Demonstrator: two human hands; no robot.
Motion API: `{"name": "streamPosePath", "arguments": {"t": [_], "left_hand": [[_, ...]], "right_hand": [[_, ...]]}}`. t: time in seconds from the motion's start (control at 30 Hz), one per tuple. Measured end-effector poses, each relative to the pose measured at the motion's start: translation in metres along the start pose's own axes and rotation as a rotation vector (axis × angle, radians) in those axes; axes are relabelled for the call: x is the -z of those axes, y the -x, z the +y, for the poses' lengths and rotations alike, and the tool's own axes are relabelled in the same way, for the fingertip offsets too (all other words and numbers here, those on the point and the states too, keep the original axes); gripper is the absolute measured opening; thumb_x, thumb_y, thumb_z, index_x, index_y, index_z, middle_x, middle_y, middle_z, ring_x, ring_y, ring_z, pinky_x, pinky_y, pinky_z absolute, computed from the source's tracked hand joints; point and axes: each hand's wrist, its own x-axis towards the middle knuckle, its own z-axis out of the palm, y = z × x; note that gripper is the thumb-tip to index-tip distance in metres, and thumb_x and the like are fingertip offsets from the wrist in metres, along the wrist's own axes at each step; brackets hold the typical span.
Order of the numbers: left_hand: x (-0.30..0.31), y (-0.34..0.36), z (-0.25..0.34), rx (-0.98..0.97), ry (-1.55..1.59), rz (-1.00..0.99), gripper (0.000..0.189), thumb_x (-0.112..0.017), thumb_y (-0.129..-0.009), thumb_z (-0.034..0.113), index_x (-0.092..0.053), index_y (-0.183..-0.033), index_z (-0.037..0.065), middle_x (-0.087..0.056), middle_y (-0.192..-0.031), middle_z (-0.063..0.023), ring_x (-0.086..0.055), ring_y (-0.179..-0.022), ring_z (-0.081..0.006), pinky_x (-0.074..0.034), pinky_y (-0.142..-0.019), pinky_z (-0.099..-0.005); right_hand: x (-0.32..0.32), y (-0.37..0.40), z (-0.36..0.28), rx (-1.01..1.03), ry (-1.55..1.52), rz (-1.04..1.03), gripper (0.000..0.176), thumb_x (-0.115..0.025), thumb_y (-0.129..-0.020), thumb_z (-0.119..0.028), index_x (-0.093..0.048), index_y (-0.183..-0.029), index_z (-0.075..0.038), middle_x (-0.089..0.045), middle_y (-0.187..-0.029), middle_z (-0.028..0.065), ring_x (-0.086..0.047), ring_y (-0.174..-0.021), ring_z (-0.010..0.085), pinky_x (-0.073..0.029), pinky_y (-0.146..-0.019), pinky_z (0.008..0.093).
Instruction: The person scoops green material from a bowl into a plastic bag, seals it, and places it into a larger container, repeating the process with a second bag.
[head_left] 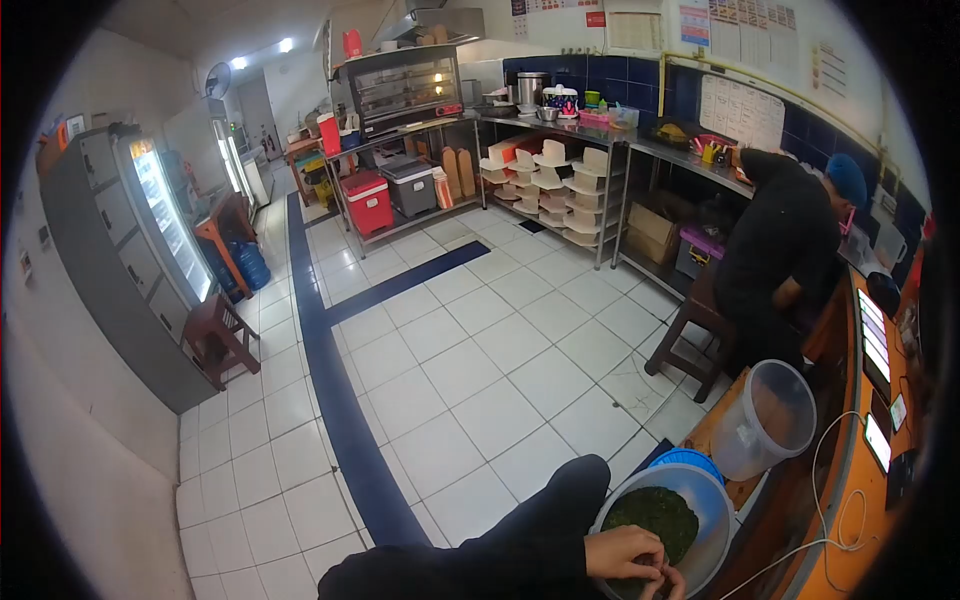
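Left hand (625, 553), fingers curled, meets right hand (668, 586) at the frame's bottom edge. Fingertips are together, and I cannot tell whether they pinch anything. Both sit over the near rim of the bowl (712, 490), which holds dark greens (655, 512). Blue lid (690, 459) just behind the bowl. Clear tub (765, 420) tilted beyond it. Co-worker (785, 250) in black bends at the counter.

I can't read any of it. The posters (740, 25) in the upper right of the frame, the whiteboard (742, 112) beneath them and the lit screens (876, 345) at the right edge carry writing too small to make out.
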Motion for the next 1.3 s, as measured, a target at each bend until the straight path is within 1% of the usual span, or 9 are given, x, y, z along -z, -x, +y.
{"name": "streamPosePath", "arguments": {"t": [0.17,0.23,0.4,0.73,0.9,0.97,1.17,1.23,1.3], "left_hand": [[-0.009,0.002,-0.011,-0.028,-0.292,-0.079,0.025,-0.056,-0.101,0.024,-0.064,-0.101,0.001,-0.063,-0.096,-0.0156,-0.065,-0.091,-0.0380,-0.051,-0.078,-0.0461],[-0.009,0.003,-0.004,0.014,-0.278,-0.068,0.024,-0.056,-0.099,0.024,-0.063,-0.100,0.001,-0.061,-0.095,-0.0157,-0.065,-0.091,-0.0376,-0.052,-0.078,-0.0466],[-0.016,0.002,-0.009,0.075,-0.315,-0.056,0.022,-0.059,-0.095,0.022,-0.063,-0.097,0.001,-0.059,-0.092,-0.0161,-0.064,-0.090,-0.0369,-0.052,-0.078,-0.0478],[-0.033,0.001,-0.016,-0.116,-0.530,0.227,0.021,-0.064,-0.090,0.024,-0.065,-0.090,0.002,-0.061,-0.087,-0.0115,-0.066,-0.082,-0.0316,-0.055,-0.069,-0.0436],[-0.026,0.013,-0.020,-0.095,-0.590,0.235,0.021,-0.065,-0.088,0.022,-0.061,-0.081,0.003,-0.061,-0.081,-0.0121,-0.066,-0.076,-0.0325,-0.053,-0.065,-0.0440],[-0.022,0.013,-0.009,0.066,-0.372,0.218,0.025,-0.065,-0.088,0.023,-0.057,-0.075,0.003,-0.059,-0.077,-0.0125,-0.064,-0.071,-0.0347,-0.050,-0.061,-0.0439],[-0.013,0.001,0.007,0.203,-0.348,0.319,0.032,-0.065,-0.087,0.027,-0.056,-0.070,0.002,-0.059,-0.071,-0.0128,-0.062,-0.067,-0.0369,-0.047,-0.059,-0.0457],[-0.015,-0.002,0.004,0.218,-0.358,0.332,0.033,-0.065,-0.087,0.028,-0.055,-0.069,0.002,-0.060,-0.069,-0.0127,-0.063,-0.066,-0.0371,-0.047,-0.059,-0.0463],[-0.015,-0.004,0.003,0.231,-0.371,0.343,0.034,-0.065,-0.087,0.030,-0.055,-0.068,0.002,-0.060,-0.068,-0.0126,-0.063,-0.066,-0.0372,-0.047,-0.059,-0.0468]], "right_hand": [[0.000,-0.002,-0.002,0.037,0.123,-0.056,0.026,-0.062,-0.103,-0.028,-0.071,-0.114,-0.006,-0.074,-0.098,0.0177,-0.070,-0.077,0.0294,-0.056,-0.069,0.0383],[0.003,-0.004,0.000,0.011,0.167,-0.114,0.026,-0.060,-0.103,-0.029,-0.070,-0.113,-0.006,-0.072,-0.098,0.0192,-0.069,-0.079,0.0322,-0.055,-0.070,0.0403],[-0.003,0.000,0.028,0.230,0.244,-0.246,0.030,-0.056,-0.104,-0.032,-0.065,-0.110,-0.004,-0.064,-0.099,0.0220,-0.061,-0.089,0.0430,-0.050,-0.078,0.0490],[-0.010,0.001,0.022,0.210,0.267,-0.156,0.033,-0.057,-0.102,-0.033,-0.065,-0.090,-0.004,-0.063,-0.086,0.0195,-0.060,-0.079,0.0422,-0.049,-0.071,0.0496],[0.001,-0.012,0.006,0.015,0.357,-0.073,0.028,-0.057,-0.101,-0.030,-0.066,-0.092,-0.006,-0.064,-0.085,0.0209,-0.060,-0.076,0.0414,-0.050,-0.069,0.0486],[0.002,-0.015,0.004,0.039,0.339,-0.062,0.027,-0.058,-0.101,-0.030,-0.068,-0.097,-0.006,-0.066,-0.087,0.0220,-0.062,-0.076,0.0404,-0.050,-0.069,0.0489],[-0.004,-0.017,-0.005,0.058,0.167,-0.051,0.023,-0.061,-0.100,-0.024,-0.067,-0.113,-0.005,-0.065,-0.099,0.0210,-0.064,-0.084,0.0400,-0.053,-0.076,0.0482],[-0.002,-0.019,-0.002,0.311,0.210,-0.161,0.026,-0.062,-0.100,-0.021,-0.065,-0.118,-0.003,-0.062,-0.110,0.0216,-0.063,-0.094,0.0425,-0.052,-0.083,0.0474],[0.000,-0.018,-0.014,0.283,0.212,-0.198,0.027,-0.061,-0.100,-0.020,-0.065,-0.120,-0.002,-0.061,-0.114,0.0223,-0.061,-0.098,0.0434,-0.052,-0.085,0.0474]]}}
